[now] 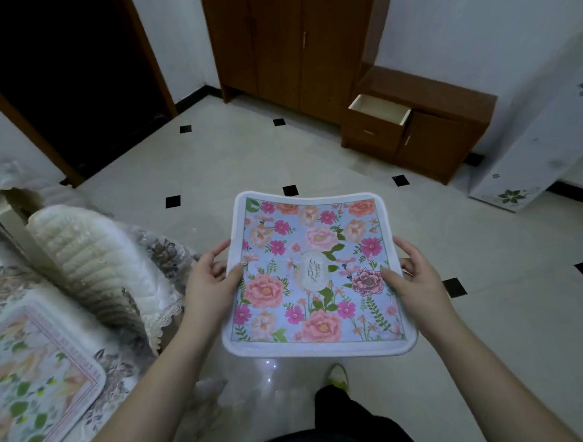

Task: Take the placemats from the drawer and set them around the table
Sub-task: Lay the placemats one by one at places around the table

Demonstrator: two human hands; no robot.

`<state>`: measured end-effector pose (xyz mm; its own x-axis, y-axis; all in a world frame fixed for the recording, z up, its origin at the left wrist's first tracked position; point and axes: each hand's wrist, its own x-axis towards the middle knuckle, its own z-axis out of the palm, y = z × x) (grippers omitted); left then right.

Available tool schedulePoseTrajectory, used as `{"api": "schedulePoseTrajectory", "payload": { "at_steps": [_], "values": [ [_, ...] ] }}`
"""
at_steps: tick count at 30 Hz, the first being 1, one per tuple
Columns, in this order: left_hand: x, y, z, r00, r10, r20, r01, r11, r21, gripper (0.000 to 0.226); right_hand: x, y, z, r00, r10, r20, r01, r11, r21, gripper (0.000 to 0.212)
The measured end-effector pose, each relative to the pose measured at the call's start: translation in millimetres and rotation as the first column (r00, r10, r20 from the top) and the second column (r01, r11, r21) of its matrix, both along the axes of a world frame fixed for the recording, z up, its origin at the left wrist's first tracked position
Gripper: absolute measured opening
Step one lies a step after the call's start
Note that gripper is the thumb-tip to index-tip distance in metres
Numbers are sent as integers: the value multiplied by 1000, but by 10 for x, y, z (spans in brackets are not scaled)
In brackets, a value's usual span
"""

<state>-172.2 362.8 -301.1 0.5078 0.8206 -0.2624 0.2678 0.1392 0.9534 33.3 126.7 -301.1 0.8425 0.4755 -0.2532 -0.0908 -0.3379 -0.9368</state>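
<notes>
I hold a floral placemat (pixel 315 273) flat in front of me above the tiled floor; it is light blue with pink flowers and a white border. My left hand (pixel 210 282) pinches its left edge, thumb on top. My right hand (pixel 413 278) pinches its right edge the same way. Another placemat (pixel 35 379), with a leafy print, lies on the table (pixel 129 368) at the lower left. The open drawer (pixel 380 109) of a low wooden cabinet (pixel 447 135) shows at the far right.
A chair with a cream quilted cover (pixel 90 265) stands against the table, left of my hands. A tall wooden wardrobe (pixel 291 41) stands at the back. A white floral-patterned appliance (pixel 536 140) leans at the right. A dark doorway (pixel 56 74) is far left.
</notes>
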Motion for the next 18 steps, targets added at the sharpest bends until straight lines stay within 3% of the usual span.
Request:
{"api": "schedulePoseTrajectory", "payload": {
  "at_steps": [9,18],
  "values": [
    [1070,267,252,996,81,-32,-80,996,31,46,1272,464,59,995,88,-44,-88,996,21,57],
    [1413,606,352,973,231,-12,-231,973,12,44,1863,1184,12,976,205,-73,-202,979,39,59]
  ]
}}
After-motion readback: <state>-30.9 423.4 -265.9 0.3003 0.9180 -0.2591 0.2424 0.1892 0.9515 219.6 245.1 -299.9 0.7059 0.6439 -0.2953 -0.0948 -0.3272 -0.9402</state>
